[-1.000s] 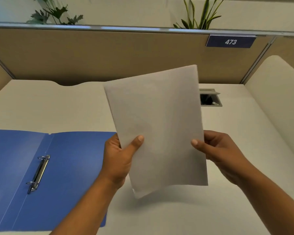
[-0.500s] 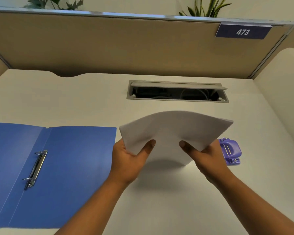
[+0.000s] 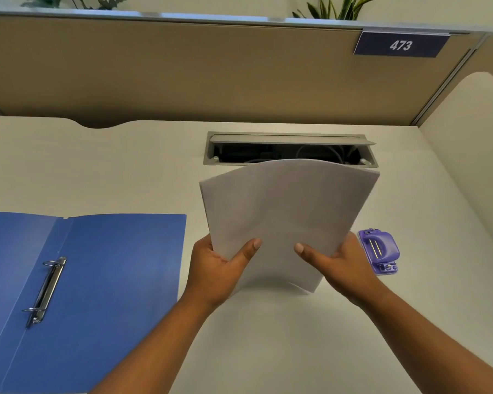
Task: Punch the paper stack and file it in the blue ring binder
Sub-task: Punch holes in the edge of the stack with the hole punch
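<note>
Hidden/cut off: the fingers of both hands are lying behind the paper stack [image 3: 288, 220], so only thumbs and backs of hands are showing. The stack's lower edge is standing on or just above the desk [image 3: 97, 172]; contact cannot be confirmed, though a shadow is sitting directly beneath it. The stack's top edge is overlapping the near rim of the grey cable tray [image 3: 291, 149], whose lid is standing open; dark cabling inside is hard to make out. The blue ring binder [image 3: 103, 294] is lying open flat at the left, its left cover and near edge running out of frame. Two plants along the top of the partition are cropped to leaf tips.

Writing: a dark blue plate [image 3: 400, 44] on the beige partition is reading "473". No marking is legible on the purple hole punch [image 3: 379, 251]; the paper face is showing blank.

Hands: the left hand [image 3: 217, 268] is gripping the stack's lower left edge, thumb across the front. The right hand [image 3: 339, 263] is gripping the lower right edge likewise. Both forearms are extending up from the bottom of frame. The stack is bowing, nearly upright and tilted away. The punch is resting on the desk just beside the right hand. The binder's metal ring mechanism [image 3: 44, 291] is showing two rings.
</note>
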Demonstrator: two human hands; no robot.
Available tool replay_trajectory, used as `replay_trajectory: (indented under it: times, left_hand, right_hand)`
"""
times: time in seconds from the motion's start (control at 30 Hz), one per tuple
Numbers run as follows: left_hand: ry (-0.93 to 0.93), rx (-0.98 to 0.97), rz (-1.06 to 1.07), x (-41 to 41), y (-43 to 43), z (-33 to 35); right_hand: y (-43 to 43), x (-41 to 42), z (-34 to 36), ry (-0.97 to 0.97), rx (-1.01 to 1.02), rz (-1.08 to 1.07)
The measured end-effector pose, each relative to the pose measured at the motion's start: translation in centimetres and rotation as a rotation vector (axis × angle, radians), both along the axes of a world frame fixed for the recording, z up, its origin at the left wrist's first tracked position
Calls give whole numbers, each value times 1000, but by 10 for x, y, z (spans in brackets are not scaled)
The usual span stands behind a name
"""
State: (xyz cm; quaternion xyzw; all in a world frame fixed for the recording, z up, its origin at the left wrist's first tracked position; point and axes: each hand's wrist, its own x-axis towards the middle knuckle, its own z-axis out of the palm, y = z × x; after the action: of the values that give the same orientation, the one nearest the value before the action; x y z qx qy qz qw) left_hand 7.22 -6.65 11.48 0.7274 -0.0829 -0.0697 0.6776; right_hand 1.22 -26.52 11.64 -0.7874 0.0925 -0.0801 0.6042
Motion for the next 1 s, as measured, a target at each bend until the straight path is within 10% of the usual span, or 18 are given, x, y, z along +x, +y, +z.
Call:
replay_trajectory:
  times: [1.0]
  left_hand:
    - [725,107,-18,-6,-123,-89]
  right_hand:
    - [-185,27,-88,487,-497,-517]
